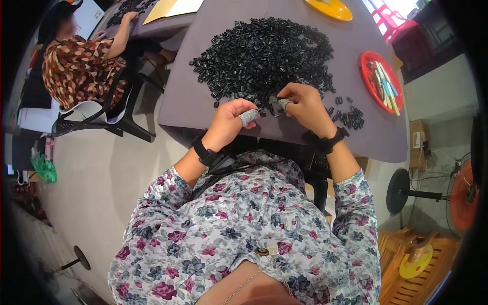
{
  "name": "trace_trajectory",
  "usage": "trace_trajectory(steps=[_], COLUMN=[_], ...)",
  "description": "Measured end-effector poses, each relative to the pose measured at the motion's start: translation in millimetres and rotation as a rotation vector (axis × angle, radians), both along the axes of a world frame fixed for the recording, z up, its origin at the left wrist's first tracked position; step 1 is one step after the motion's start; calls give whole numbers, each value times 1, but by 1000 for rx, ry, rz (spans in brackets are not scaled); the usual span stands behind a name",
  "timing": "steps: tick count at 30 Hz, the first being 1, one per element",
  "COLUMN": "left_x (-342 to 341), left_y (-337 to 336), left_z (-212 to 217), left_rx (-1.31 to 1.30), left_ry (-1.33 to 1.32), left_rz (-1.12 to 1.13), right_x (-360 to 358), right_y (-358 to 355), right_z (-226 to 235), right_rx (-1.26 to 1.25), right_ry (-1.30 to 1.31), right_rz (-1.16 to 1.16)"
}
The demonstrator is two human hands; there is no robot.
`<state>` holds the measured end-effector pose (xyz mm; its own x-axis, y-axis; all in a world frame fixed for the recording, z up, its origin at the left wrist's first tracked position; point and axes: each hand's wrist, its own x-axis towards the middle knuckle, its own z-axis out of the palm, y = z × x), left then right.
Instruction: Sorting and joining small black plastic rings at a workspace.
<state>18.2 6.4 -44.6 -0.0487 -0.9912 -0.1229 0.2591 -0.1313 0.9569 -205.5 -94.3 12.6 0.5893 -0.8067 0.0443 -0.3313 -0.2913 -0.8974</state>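
Observation:
A broad heap of small black plastic pieces (267, 56) lies on the grey-covered table (203, 18). At the heap's near edge, my left hand (229, 122) is closed in a pinch, with a small black plastic piece (263, 113) at its fingertips. My right hand (307, 108) is just across from it, fingers bent and pinched together; what it grips is too small to make out. Both thumbs wear a grey wrapping. To the right of my right hand lies a smaller loose group of black pieces (348, 118).
A red plate (365, 68) with several slim-handled tools stands at the table's right, and a yellow dish (335, 10) at the far edge. Another person (84, 66) sits at a table on the left. A fan (399, 190) and an orange-brown chair (396, 249) are at the lower right.

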Motion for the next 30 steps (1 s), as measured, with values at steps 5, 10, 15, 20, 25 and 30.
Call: trace_trajectory(steps=[5,10,15,20,25,30], left_x=[3,-4,-10,-11,-11,-12], left_y=[1,3,1,-1,-1,-1], left_z=[10,31,46,48,48,46], left_rx=[9,3,-41,-31,-56,-60], left_ry=[-75,-71,-67,-93,-142,-210], left_rz=[-31,-50,-95,-87,-91,-105], right_x=[-7,-13,-11,-9,-11,-9], right_y=[16,25,32,34,33,34], right_z=[18,10,7,2,6,4], right_rx=[262,255,354,299,283,258], right_ry=[-14,-192,-337,-380,-336,-337], right_rz=[4,50,63,31,51,71])
